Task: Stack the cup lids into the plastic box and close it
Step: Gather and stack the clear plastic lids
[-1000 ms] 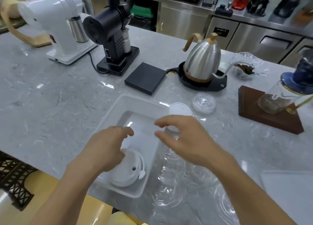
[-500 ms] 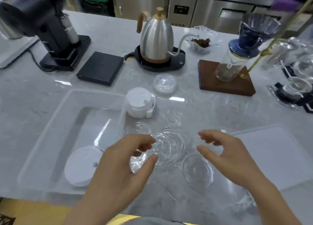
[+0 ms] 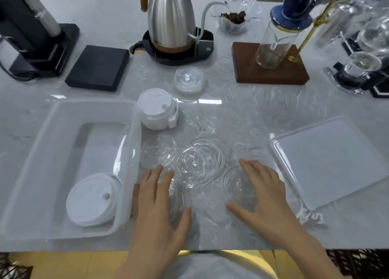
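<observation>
The translucent plastic box stands open at the left with one white lid lying in its near corner. A stack of white lids sits just beyond its right rim. Several clear lids lie on the counter; one domed clear lid is in the middle, another clear lid to its left. My left hand lies flat, fingers spread, over a clear lid. My right hand lies spread over another clear lid. The box's flat cover rests at the right.
A small stack of clear lids stands farther back. Behind are a steel kettle on its base, a black square scale, a black grinder, a wooden drip stand and glassware at the right. The counter's front edge is just below my wrists.
The view tipped down and nearer. Both hands lowered from a curled hover to flat and spread, each now over a clear lid near the counter's front edge.
</observation>
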Available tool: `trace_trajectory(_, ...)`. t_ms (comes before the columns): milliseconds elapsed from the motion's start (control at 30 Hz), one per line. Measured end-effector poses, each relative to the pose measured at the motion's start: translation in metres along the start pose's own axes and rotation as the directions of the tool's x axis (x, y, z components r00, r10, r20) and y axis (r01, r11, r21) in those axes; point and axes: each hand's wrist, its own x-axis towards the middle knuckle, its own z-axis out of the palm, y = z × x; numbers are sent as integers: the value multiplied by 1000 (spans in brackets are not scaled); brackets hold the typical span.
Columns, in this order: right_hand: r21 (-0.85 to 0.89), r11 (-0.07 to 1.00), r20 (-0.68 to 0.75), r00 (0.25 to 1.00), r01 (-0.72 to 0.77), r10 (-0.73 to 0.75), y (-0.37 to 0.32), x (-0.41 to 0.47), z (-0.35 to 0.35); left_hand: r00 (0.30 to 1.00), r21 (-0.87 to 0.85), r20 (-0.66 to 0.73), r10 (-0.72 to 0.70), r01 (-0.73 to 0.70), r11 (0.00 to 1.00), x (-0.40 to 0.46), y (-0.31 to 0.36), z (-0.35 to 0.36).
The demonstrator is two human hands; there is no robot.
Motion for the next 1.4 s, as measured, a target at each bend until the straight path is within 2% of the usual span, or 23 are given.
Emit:
trace_trajectory(267, 253, 967, -131, 988, -44, 79, 1, -5, 10, 1000, 15, 15, 8, -8, 1000, 3, -1, 10)
trace_trajectory(400, 433, 899, -233, 971, 64, 43, 0, -6, 5, 999, -10, -9, 51, -51, 999, 4, -3, 16)
trace_trajectory(433, 508, 855, -256, 966, 109, 28, 0, -6, 5, 998, -41, -24, 62, -63, 997, 5, -4, 16)
trace_trajectory(500, 702, 698, -246, 968, 141, 51, -3, -4, 1, 998, -95, -41, 48, -51, 994, 8, -5, 16)
trace_trajectory(567, 887, 450, -172, 978, 102, 118, -7, -1, -4, 999, -107, -37, 24, -28, 994, 10, -5, 16)
trace_trajectory(633, 980, 192, -79, 983, 46, 165, -11, 2, -8, 1000, -99, -25, 12, -14, 995, 12, -6, 17)
trace_trajectory(700, 998, 66, -11, 984, -1, 180, -13, 4, -12, 1000, -92, -19, 16, -17, 996, 14, -6, 18)
trace_trajectory(767, 999, 8, 34, 982, -36, 185, -14, 6, -11, 999, -85, -26, 26, -28, 996, 16, -5, 18)
trace_trajectory(900, 997, -46, 71, 981, -64, 183, -14, 9, -6, 994, -63, -87, 60, -66, 996, 19, -7, 20)
trace_trajectory(1100, 994, -80, 94, 976, -79, 197, -15, 9, -3, 980, -118, -165, 108, -129, 985, 21, -4, 13)
trace_trajectory(1233, 995, -79, 82, 975, -67, 208, -16, 8, -6, 963, -205, -240, 121, -172, 963, 19, 9, 4)
trace_trajectory(1400, 995, -74, 77, 976, -63, 206, -22, 8, -10, 956, -332, -260, 133, -218, 918, 19, 24, -14)
